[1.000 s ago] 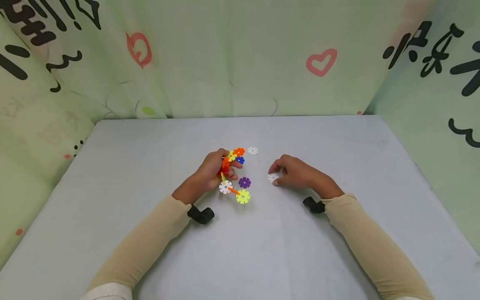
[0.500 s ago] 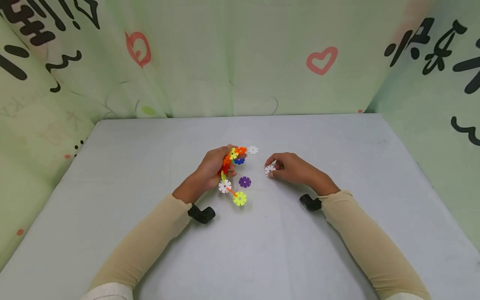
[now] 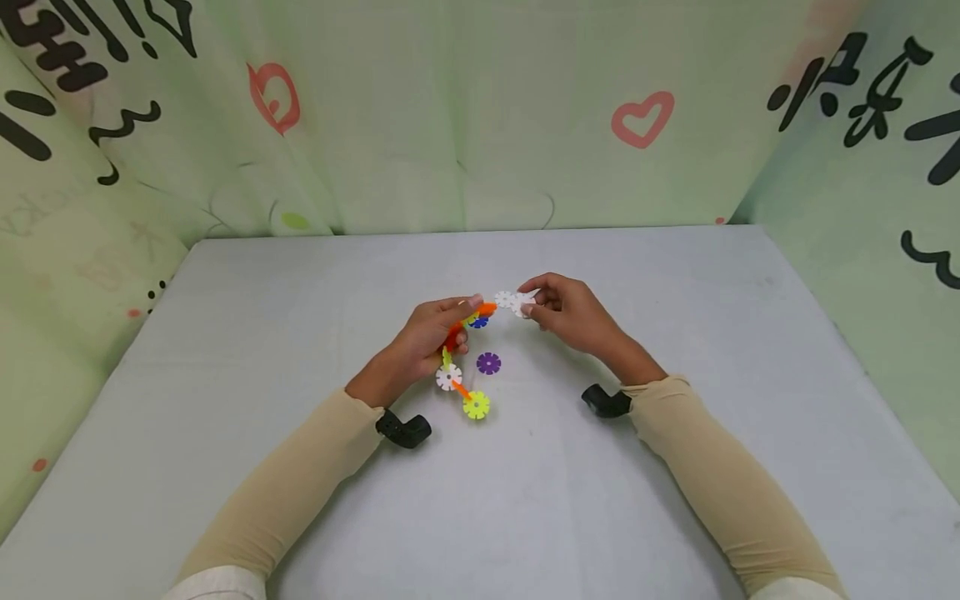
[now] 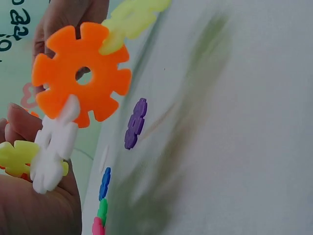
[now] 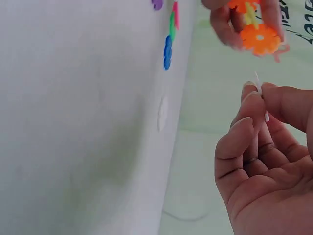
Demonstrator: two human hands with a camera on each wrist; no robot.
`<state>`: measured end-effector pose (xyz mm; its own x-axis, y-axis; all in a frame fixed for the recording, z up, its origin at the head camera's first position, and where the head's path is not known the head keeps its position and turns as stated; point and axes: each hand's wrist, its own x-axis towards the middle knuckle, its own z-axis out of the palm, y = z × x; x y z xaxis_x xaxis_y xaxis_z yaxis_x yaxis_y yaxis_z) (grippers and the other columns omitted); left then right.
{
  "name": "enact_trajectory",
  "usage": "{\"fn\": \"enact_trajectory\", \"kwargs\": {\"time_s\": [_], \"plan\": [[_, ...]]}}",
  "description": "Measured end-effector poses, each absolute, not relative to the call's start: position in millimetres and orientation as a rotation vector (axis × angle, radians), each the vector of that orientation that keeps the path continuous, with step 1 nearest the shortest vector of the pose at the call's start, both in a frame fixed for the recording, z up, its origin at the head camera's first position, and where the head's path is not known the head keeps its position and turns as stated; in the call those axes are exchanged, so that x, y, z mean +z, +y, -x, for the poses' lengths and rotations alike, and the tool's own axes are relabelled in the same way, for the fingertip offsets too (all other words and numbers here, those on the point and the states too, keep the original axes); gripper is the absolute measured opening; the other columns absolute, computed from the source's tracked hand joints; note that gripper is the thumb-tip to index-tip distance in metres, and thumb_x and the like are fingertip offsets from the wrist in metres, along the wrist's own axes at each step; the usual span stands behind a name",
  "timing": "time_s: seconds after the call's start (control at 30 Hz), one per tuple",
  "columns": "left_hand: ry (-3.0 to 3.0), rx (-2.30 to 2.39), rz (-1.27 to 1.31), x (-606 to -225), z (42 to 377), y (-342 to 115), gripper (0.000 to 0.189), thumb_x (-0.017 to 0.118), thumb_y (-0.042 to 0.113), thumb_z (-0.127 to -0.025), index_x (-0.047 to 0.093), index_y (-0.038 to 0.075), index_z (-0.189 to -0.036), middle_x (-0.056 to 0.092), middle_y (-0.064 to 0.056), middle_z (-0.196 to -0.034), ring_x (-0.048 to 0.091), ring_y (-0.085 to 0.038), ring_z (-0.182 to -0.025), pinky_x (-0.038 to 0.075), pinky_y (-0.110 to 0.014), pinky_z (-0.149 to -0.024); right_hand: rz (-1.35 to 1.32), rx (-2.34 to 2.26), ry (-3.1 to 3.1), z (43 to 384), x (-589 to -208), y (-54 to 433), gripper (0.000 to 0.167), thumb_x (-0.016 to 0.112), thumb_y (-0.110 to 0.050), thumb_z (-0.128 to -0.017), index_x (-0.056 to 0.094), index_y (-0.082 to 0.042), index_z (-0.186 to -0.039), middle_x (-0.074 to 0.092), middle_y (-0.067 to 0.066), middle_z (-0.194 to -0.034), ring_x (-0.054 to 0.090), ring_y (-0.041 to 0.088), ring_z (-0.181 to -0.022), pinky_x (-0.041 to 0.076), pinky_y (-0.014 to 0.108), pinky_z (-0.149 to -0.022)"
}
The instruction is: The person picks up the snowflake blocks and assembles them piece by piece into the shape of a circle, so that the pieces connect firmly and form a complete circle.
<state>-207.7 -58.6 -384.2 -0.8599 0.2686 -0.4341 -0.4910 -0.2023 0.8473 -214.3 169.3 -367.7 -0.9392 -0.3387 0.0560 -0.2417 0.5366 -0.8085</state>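
So from my end of the feed, the right hand (image 3: 576, 315) has a white disc (image 3: 523, 302) pinched by its edge, thumb against fingertips with just the thin plastic between them. It's up off the table (image 3: 570, 492), and the right wrist cam shows a gap between it and the chain (image 3: 451, 340). The left hand (image 3: 423, 332) has its thumb and fingers wrapped around part of that chain, with the rest hanging below, down to the yellow disc (image 3: 472, 409). I'd bet these bits weigh next to nothing and are pretty stiff, maybe a tad slick, so I'd keep the pinch light, right on the rim, with the notches free. The chain's what I'd baby: it's only slotted together, and I reckon a hard twist could pop a joint, so I'd hold it close to whichever disc I'm working on. Another loose white disc (image 5: 162, 115) lies flat just beside blue (image 5: 167, 53), green (image 5: 172, 27) and pink (image 5: 176, 14) ones, with a purple disc (image 4: 135, 124) nearer me. Can't tell if those three touch.
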Motion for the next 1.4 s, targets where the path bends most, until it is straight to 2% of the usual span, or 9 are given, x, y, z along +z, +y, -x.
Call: {"fn": "enact_trajectory", "kwargs": {"time_s": [0.2, 0.47, 0.67, 0.73, 0.97, 1.1, 1.17, 1.3, 1.4], "plan": [[1.621, 2.066, 0.233, -384.8, 207.6, -55.6, 0.050, 0.070, 0.031, -0.091, 0.059, 0.004, -0.131, 0.056, -0.008, -0.110, 0.043, -0.011, -0.051, 0.044, -0.019, -0.050, 0.459, -1.515, 2.567, 212.1, -366.6, 163.4, 0.030, 0.068, -0.013, -0.093, 0.062, -0.001, -0.119, 0.064, 0.013, -0.090, 0.063, 0.030, -0.077, 0.053, 0.027, -0.066], [1.677, 2.052, 0.266, -385.5, 208.1, -51.9, 0.048, 0.071, 0.034, -0.089, 0.063, 0.006, -0.126, 0.057, -0.012, -0.093, 0.053, -0.013, -0.060, 0.050, -0.019, -0.056, 0.468, -1.566, 2.510, 210.1, -367.6, 159.6, 0.027, 0.067, -0.013, -0.093, 0.064, -0.002, -0.118, 0.067, 0.016, -0.091, 0.059, 0.023, -0.070, 0.051, 0.027, -0.063], [1.697, 2.054, 0.266, -386.4, 207.8, -51.0, 0.045, 0.071, 0.034, -0.089, 0.065, 0.006, -0.123, 0.061, -0.014, -0.100, 0.057, -0.014, -0.065, 0.051, -0.019, -0.056, 0.478, -1.574, 2.493, 209.0, -366.2, 158.4, 0.031, 0.063, -0.012, -0.096, 0.064, -0.001, -0.125, 0.065, 0.024, -0.096, 0.058, 0.034, -0.074, 0.051, 0.037, -0.067], [1.700, 2.062, 0.262, -386.6, 207.8, -50.5, 0.045, 0.072, 0.035, -0.088, 0.065, 0.005, -0.122, 0.061, -0.014, -0.101, 0.058, -0.014, -0.067, 0.051, -0.019, -0.056, 0.465, -1.594, 2.493, 209.1, -366.1, 157.1, 0.034, 0.063, -0.012, -0.096, 0.061, -0.001, -0.128, 0.064, 0.025, -0.096, 0.058, 0.034, -0.073, 0.051, 0.040, -0.068], [1.695, 2.104, 0.258, -384.0, 207.7, -49.4, 0.048, 0.071, 0.037, -0.088, 0.064, 0.006, -0.124, 0.060, -0.014, -0.102, 0.058, -0.014, -0.069, 0.051, -0.019, -0.057, 0.278, -1.649, 2.483, 209.7, -366.0, 155.3, 0.026, 0.064, -0.017, -0.096, 0.066, -0.003, -0.118, 0.071, 0.011, -0.089, 0.059, 0.019, -0.067, 0.052, 0.032, -0.066], [1.691, 2.120, 0.261, -383.0, 207.3, -50.2, 0.050, 0.070, 0.036, -0.089, 0.061, 0.006, -0.127, 0.064, -0.015, -0.114, 0.066, -0.015, -0.075, 0.054, -0.021, -0.062, 0.301, -1.662, 2.449, 208.6, -365.7, 156.2, 0.027, 0.061, -0.012, -0.097, 0.066, -0.003, -0.122, 0.072, 0.011, -0.095, 0.060, 0.019, -0.071, 0.053, 0.036, -0.070], [1.684, 2.120, 0.266, -382.9, 207.1, -50.7, 0.049, 0.070, 0.035, -0.089, 0.061, 0.005, -0.127, 0.064, -0.016, -0.118, 0.068, -0.017, -0.079, 0.055, -0.022, -0.066, 0.320, -1.665, 2.439, 208.1, -366.0, 155.5, 0.028, 0.061, -0.009, -0.096, 0.065, -0.003, -0.123, 0.072, 0.012, -0.097, 0.061, 0.018, -0.073, 0.053, 0.034, -0.071], [1.681, 2.096, 0.275, -383.4, 206.8, -51.1, 0.047, 0.069, 0.035, -0.089, 0.062, 0.004, -0.124, 0.064, -0.020, -0.119, 0.069, -0.017, -0.081, 0.055, -0.023, -0.069, 0.372, -1.669, 2.437, 208.0, -366.3, 153.7, 0.028, 0.062, -0.006, -0.095, 0.066, 0.000, -0.122, 0.071, 0.014, -0.096, 0.061, 0.018, -0.074, 0.053, 0.027, -0.070], [1.712, 2.062, 0.274, -384.5, 207.1, -51.4, 0.046, 0.069, 0.037, -0.089, 0.064, 0.005, -0.123, 0.064, -0.018, -0.118, 0.067, -0.017, -0.083, 0.052, -0.020, -0.070, 0.399, -1.668, 2.443, 208.1, -365.8, 153.1, 0.027, 0.063, -0.006, -0.095, 0.066, 0.001, -0.121, 0.071, 0.015, -0.096, 0.061, 0.019, -0.074, 0.053, 0.025, -0.070]]}}
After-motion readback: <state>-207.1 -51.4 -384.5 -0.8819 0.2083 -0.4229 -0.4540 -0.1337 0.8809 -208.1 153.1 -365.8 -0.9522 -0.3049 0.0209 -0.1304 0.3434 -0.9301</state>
